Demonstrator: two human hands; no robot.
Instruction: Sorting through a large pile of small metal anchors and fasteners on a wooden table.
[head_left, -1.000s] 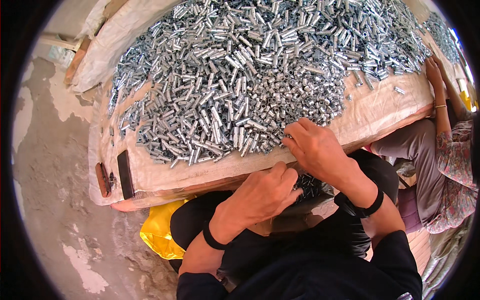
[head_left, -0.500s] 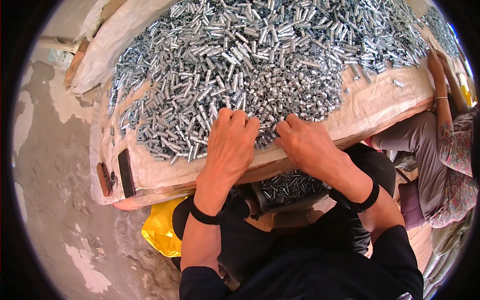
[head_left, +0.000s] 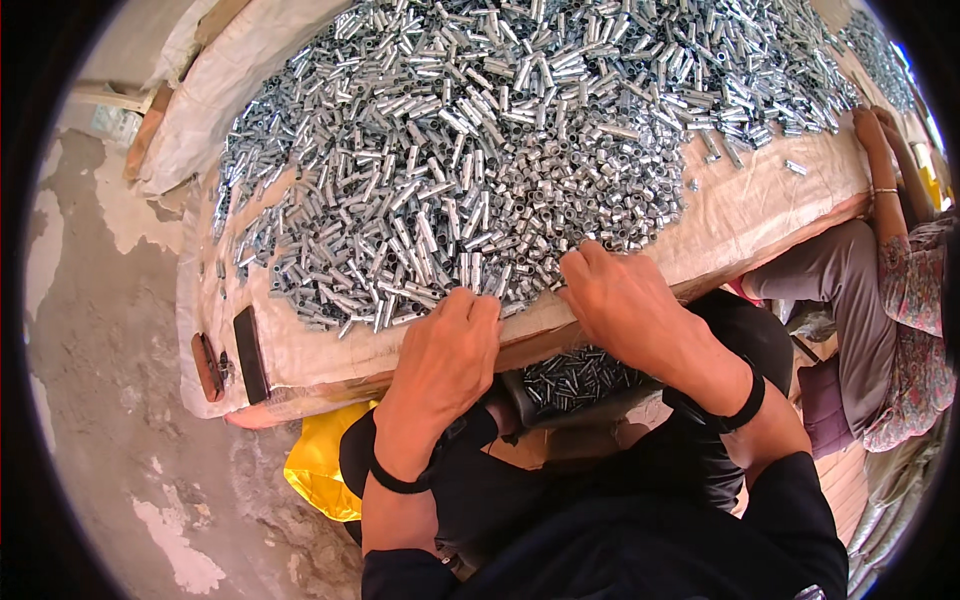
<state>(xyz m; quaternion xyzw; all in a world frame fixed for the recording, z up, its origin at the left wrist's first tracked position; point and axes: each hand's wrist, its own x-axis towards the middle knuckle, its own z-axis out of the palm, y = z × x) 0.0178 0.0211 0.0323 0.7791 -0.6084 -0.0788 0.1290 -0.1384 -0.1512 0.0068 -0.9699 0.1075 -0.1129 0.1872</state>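
A broad heap of loose silver metal sleeves [head_left: 400, 180] lies on the cloth-covered table. Shorter metal collars [head_left: 600, 190] are bunched in its near middle part. My left hand [head_left: 450, 345] is closed at the near edge of the heap, fingertips pinched together. Two bright sleeves [head_left: 470, 270] show right at those fingertips; whether they are gripped I cannot tell. To its right, my right hand [head_left: 625, 300] is also closed, thumb and fingers pressed together beside the short collars. Whatever it may hold is hidden by the fingers.
Below the table edge, between my legs, is a dark container of small metal pieces [head_left: 580, 378]. A dark phone-like slab [head_left: 250, 355] and a brown object [head_left: 207, 365] lie at the table's left corner. Another person's arm [head_left: 880, 170] reaches the table at right. Yellow material [head_left: 325, 465] hangs below.
My left hand has drawn back toward me and slightly left, off the heap, uncovering sleeves. My right hand has shifted slightly toward me; its fingers remain pressed together.
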